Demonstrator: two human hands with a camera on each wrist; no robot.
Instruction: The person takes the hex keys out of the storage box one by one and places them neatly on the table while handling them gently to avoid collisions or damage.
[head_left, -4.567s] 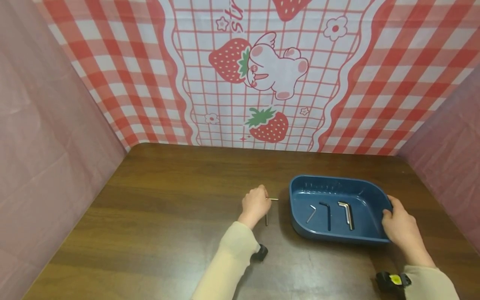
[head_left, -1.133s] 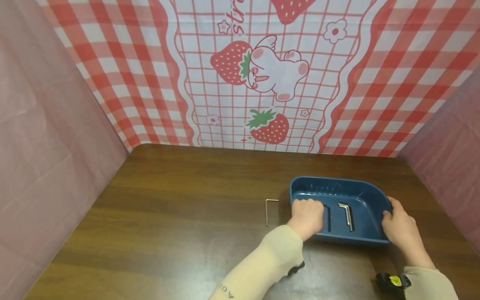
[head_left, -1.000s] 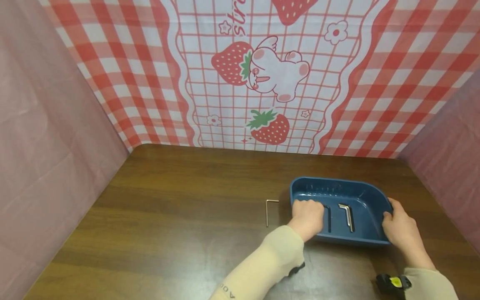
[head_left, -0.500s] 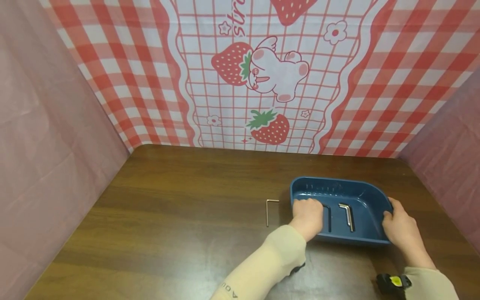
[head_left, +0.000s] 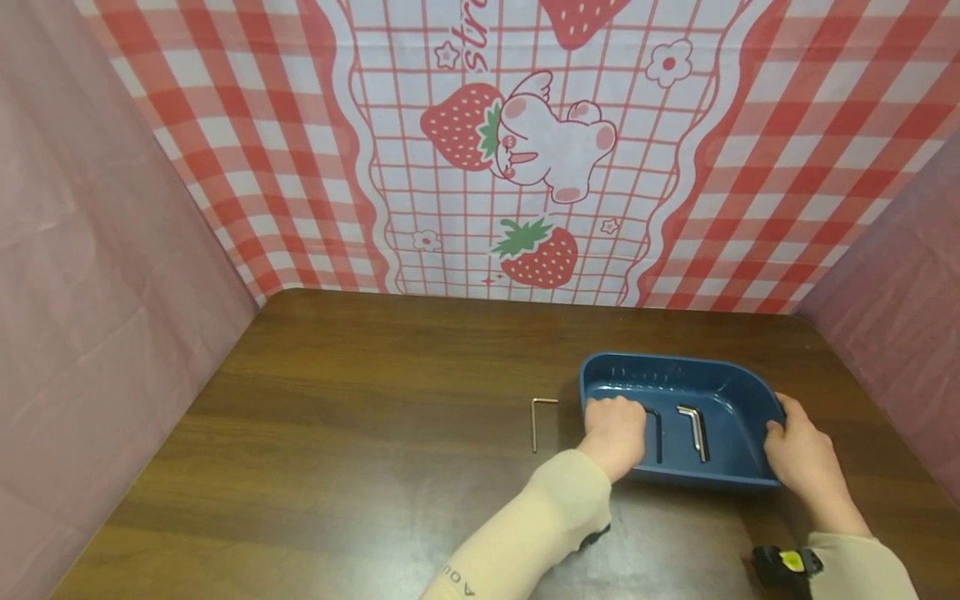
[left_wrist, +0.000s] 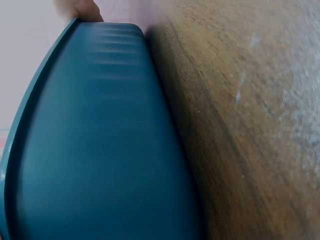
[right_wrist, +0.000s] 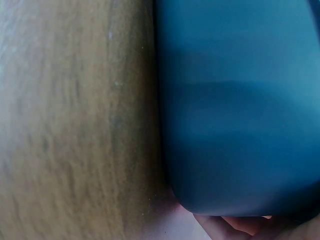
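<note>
A blue tray (head_left: pixel 678 477) stands on the right side of the table. My right hand (head_left: pixel 808 454) grips its right end, the thumb over the rim; in the right wrist view some of its fingers (right_wrist: pixel 250 227) lie against the tray's outer end. My left hand (head_left: pixel 615 433) reaches into the tray's left part, knuckles up and fingertips hidden, over where a small hex key lay earlier. Beside it a black hex key (head_left: pixel 659 437) lies on the tray floor. Farther right, silver hex keys (head_left: pixel 696 432) lie close together with a dark one. Another hex key (head_left: pixel 534 425) lies on the table, left of the tray.
The brown wooden table (head_left: pixel 337 433) extends to the left of the tray. A red-and-white checked cloth (head_left: pixel 480 167) with strawberries hangs at the back. Pink cloths (head_left: pixel 112 250) hang at both sides.
Since the oldest frame my left hand has moved right, from the hex key on the table into the tray, covering the small hex key. Over the last second both hands stay nearly still.
</note>
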